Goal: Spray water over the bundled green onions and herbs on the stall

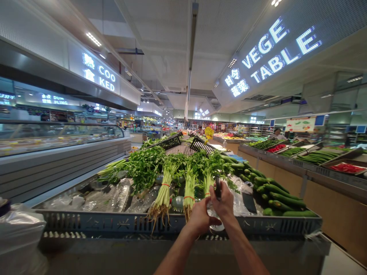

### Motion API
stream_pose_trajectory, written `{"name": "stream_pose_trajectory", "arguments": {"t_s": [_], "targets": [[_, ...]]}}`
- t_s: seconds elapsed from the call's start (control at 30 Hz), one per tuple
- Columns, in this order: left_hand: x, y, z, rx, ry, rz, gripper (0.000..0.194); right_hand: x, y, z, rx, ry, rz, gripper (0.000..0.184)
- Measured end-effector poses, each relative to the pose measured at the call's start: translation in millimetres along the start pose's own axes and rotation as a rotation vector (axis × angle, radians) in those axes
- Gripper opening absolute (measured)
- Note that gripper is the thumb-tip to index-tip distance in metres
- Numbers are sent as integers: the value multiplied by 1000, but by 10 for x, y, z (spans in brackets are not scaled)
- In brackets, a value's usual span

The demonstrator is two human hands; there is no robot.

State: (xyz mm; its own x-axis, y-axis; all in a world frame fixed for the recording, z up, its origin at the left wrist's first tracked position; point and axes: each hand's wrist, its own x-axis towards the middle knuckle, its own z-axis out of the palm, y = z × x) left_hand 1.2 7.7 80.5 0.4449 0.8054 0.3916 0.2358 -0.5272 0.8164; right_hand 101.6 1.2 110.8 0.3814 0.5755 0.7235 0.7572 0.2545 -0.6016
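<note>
Three bunches of leafy celery with pale stalks and red bands stand in a row at the crate's front: a left bunch (pixel 165 189), a middle bunch (pixel 189 187) and a right bunch (pixel 208 181). Stringy roots hang from the left one. My left hand (pixel 199 217) curls round the lower end of the right bunch, hiding its roots. Just beside it, my right hand (pixel 224 202) is closed on a dark narrow object (pixel 218 187), its kind unclear. Under the hands, part of a clear plastic bottle (pixel 217 228) shows.
A grey slatted crate edge (pixel 109 225) runs across the front. Cucumbers (pixel 282 196) pile up on the right, and loose greens (pixel 146 164) lie to the left among plastic bottles (pixel 122 194). A plastic bag (pixel 23 236) is at the near left. Black crates (pixel 200 145) stand behind.
</note>
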Motion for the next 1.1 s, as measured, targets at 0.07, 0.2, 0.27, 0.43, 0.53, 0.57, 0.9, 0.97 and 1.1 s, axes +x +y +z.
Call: {"name": "stream_pose_trajectory", "arguments": {"t_s": [0.07, 0.2, 0.27, 0.43, 0.53, 0.57, 0.9, 0.97, 1.1], "targets": [[5, 11, 3, -8, -5, -7, 66, 10, 10, 2, -7, -2, 0, 33], [21, 6, 8, 8, -10, -10, 66, 17, 34, 9, -8, 18, -3, 33], [32, -10, 11, 8, -10, -7, 67, 18, 41, 12, -1, 22, -2, 33], [46, -21, 15, 26, 0, 15, 64, 20, 40, 4, 14, 19, 11, 34], [47, -10, 15, 46, 1, 0, 65, 17, 34, -6, 17, 31, 0, 34], [47, -9, 17, 49, -1, -4, 66, 16, 33, -9, 17, 36, -2, 34], [47, 14, 45, 51, 11, -19, 66, 9, 49, -24, 8, 45, -16, 33], [46, 30, 43, 48, 7, -16, 67, 11, 44, -29, 7, 45, -18, 32], [35, 67, 30, 49, 1, -20, 63, 20, 40, -36, 0, 53, -35, 31]]}}
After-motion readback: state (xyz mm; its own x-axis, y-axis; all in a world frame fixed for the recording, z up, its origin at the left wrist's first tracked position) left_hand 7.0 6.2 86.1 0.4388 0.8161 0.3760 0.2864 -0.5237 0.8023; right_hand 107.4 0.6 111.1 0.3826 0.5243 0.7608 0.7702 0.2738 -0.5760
